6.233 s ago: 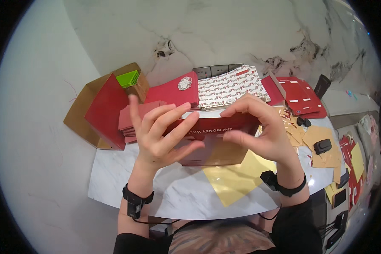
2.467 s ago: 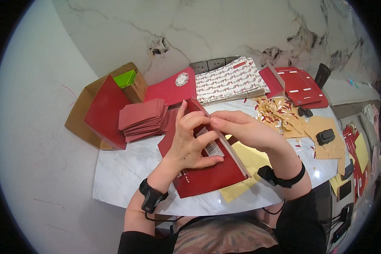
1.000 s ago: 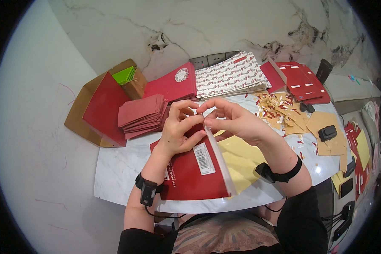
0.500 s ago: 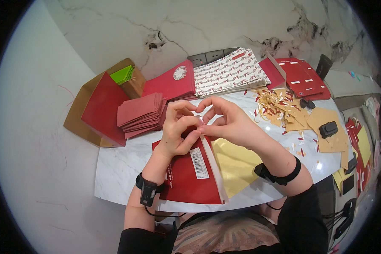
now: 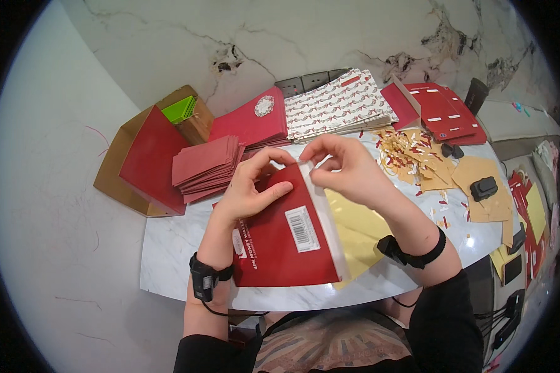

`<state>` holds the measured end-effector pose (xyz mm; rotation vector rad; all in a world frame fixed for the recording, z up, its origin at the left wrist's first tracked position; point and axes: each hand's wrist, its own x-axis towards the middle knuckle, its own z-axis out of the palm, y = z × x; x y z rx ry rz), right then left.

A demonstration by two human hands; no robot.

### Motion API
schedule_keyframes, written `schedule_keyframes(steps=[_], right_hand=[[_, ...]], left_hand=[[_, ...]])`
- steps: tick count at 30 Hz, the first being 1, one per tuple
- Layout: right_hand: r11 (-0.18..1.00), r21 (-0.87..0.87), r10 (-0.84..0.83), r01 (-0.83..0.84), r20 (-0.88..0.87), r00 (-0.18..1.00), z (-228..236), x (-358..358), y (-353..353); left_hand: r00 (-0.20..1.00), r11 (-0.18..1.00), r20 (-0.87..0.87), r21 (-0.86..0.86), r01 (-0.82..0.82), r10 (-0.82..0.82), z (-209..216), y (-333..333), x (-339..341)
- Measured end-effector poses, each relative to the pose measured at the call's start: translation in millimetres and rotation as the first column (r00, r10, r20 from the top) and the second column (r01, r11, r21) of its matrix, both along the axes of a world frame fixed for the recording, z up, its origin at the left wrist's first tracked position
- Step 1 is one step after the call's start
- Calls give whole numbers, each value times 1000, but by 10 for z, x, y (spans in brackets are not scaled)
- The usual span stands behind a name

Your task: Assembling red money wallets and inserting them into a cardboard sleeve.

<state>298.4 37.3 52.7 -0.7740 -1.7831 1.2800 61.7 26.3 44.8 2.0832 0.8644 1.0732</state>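
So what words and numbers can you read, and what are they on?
I won't copy out wording, but here's where it is:
Red sleeve: white printing, sideways, near its left edge.
White label on it: a barcode; any digits are too small to read.
Red packets, back right: tiny marks, too small.
Patterned stack: small red label, unreadable.

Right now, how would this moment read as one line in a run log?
left hand: grips red packet | right hand: pinches white strip, upper end | yellow sheet: partly covered by packet
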Motion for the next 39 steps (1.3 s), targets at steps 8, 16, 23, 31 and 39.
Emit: schedule_keyframes(steps=[8, 16, 23, 31, 39], right_hand=[[996, -81, 44, -38, 73, 996, 155, 237, 25], [995, 99, -51, 2, 498, 866, 404, 646, 92], [994, 67, -98, 86, 209, 973, 343, 670, 252], [986, -155, -73, 57, -95, 993, 278, 534, 282], [987, -20, -160, 159, -225, 961, 187, 496, 348]], left_hand=[[951, 950, 307, -301, 81, 16, 47, 18, 28], [945, 931, 327, -352, 100, 22, 9, 53, -36], [859, 912, 487, -405, 59, 161, 30, 61, 65], [799, 912, 519, 86, -402, 304, -156, 245, -123], [790, 724, 431, 354, -592, 435, -170, 245, -171]])
